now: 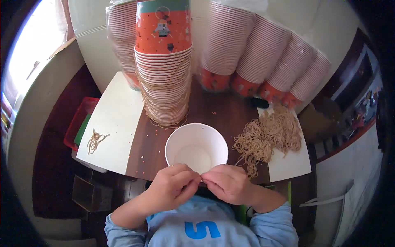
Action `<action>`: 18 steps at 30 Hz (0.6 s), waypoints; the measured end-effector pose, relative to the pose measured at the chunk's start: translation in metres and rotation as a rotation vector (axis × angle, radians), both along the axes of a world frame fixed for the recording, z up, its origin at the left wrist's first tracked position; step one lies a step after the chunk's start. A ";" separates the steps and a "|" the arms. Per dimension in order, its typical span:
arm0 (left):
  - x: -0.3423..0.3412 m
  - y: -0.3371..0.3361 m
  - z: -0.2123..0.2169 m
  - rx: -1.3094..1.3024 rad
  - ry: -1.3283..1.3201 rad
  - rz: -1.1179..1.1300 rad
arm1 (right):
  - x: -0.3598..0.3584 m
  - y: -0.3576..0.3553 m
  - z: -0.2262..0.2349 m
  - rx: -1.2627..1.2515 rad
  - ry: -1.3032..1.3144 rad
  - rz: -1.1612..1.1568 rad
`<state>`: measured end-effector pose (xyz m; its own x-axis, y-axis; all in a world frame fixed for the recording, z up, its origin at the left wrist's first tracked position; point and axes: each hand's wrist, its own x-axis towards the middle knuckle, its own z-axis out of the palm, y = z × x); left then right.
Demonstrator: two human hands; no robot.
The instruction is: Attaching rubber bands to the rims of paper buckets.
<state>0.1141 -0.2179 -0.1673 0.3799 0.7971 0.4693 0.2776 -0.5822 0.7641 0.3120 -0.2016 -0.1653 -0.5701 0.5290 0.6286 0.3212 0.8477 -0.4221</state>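
L hand & R hand meet at near rim of round white-lined paper tub, thumbs & fingertips pressed tog.; can't tell what's btwn. Tub's over dk brown tabletop, just in front of tall stack of orange-printed paper tubs; tangled tan string pile to R.

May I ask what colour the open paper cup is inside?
Head view: the open paper cup is white inside.
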 end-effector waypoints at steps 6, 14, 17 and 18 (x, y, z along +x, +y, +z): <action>-0.012 0.043 0.002 0.210 0.198 0.114 | 0.004 0.019 -0.002 -0.255 0.060 -0.124; -0.005 0.154 -0.025 0.143 0.437 -0.027 | 0.021 0.070 -0.006 -0.629 0.111 -0.235; -0.010 0.129 -0.015 -0.182 0.504 0.095 | 0.028 0.084 -0.002 -0.541 0.099 -0.215; -0.013 0.116 -0.015 -0.235 0.436 0.151 | 0.027 0.082 0.010 -0.560 0.068 -0.253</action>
